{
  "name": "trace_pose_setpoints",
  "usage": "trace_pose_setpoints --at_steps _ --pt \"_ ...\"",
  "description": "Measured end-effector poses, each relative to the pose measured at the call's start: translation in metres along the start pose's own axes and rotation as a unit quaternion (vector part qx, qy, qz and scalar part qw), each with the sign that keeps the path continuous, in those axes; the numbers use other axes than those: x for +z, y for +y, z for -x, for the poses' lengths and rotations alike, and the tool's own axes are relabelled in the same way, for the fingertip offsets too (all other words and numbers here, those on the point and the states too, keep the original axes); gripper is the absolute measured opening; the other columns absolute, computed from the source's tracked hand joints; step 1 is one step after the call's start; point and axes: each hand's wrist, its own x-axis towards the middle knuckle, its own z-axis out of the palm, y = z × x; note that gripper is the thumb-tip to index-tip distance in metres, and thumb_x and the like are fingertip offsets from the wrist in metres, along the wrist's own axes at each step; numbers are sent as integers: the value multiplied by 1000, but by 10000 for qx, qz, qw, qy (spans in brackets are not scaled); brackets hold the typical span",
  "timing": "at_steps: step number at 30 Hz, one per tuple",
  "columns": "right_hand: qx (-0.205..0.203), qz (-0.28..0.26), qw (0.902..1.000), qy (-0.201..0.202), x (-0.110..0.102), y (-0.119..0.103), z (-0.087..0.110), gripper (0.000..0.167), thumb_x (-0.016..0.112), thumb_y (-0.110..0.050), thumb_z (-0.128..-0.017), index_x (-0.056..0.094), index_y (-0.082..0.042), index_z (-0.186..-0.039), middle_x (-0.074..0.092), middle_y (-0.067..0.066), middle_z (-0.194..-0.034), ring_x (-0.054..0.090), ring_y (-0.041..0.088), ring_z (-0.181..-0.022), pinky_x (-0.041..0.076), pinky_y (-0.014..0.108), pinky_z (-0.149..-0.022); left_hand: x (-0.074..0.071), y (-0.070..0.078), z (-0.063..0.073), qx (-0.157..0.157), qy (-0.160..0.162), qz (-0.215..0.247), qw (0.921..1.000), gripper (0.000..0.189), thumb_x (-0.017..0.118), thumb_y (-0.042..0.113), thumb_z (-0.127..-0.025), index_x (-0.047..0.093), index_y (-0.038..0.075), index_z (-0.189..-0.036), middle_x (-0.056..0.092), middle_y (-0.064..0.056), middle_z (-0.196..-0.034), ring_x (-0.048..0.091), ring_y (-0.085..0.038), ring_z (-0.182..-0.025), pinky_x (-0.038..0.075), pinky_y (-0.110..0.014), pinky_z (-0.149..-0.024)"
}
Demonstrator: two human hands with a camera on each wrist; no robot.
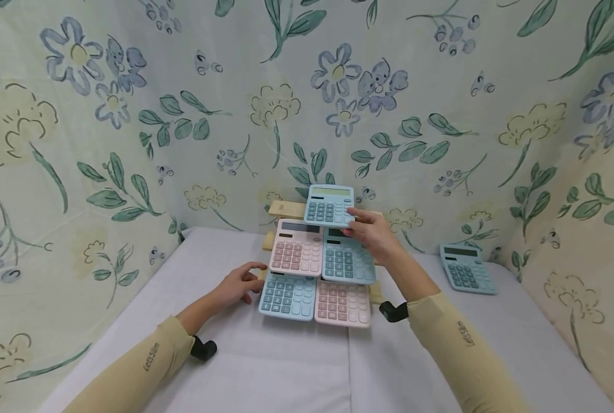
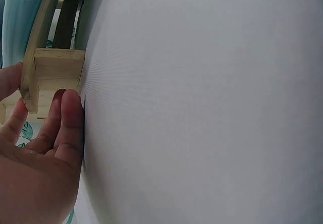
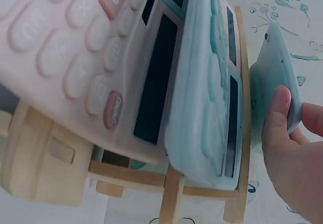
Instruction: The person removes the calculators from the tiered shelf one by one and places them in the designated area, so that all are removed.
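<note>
Right grip (image 1: 374,232) pinches blue calculator (image 1: 327,205) | left grip (image 1: 236,283) loosely apart, touching wooden stand (image 2: 59,62)

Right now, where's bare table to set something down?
Free: white cloth in front of the rack, between the sleeves; also in front of the lone calculator. Crowded: the rack, with four calculators on its lower tiers, right hand holding another calculator at top, left hand at its left side.

Pale blue calculator (image 1: 329,205) — held tilted, near top of wooden rack (image 1: 286,209)
</note>
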Motion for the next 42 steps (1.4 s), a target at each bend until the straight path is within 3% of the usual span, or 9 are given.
trace_pose_setpoints --at_steps 8,14,28,36,42 --pt "-30 -148 9999 -49 -24 -8 5 49 50 -3 -104 42 -3 -151 29 16 -156 59 17 -112 52 27 -98 -2 1 -1 -19 -10 17 10000 48 67 30 -97 50 28 -142 67 -8 -106 62 -25 -79 53 -32 -69" --pt "-133 -111 9998 -5 -46 -8 10 49 50 -4 -104 40 -1 -152 33 17 -155 62 14 -107 52 22 -95 -4 -1 1 -15 16 32 10000 48 66 29 -97 50 28 -143 67 -8 -106 62 -24 -81 54 -32 -69" --pt "-152 89 9995 261 -98 -3 40 54 51 -10 -105 35 -4 -155 28 18 -158 64 12 -110 51 18 -94 -4 -2 -2 32 -119 -7 9999 48 68 31 -97 51 28 -142 67 -8 -106 62 -24 -81 55 -32 -69" --pt "-32 -465 9974 550 -124 0 52 58 57 -9 -102 34 -2 -155 37 11 -149 66 6 -103 53 20 -91 -4 -2 -1 26 -140 6 9999 49 68 30 -97 50 30 -142 67 -8 -107 62 -24 -81 54 -33 -69" --pt "-80 -1040 9936 440 -145 4 62 66 61 -5 -99 28 0 -156 46 0 -133 67 8 -104 54 22 -90 -4 -3 -3 39 -116 0 9999 48 68 31 -97 50 30 -142 67 -8 -107 63 -24 -83 55 -32 -70"
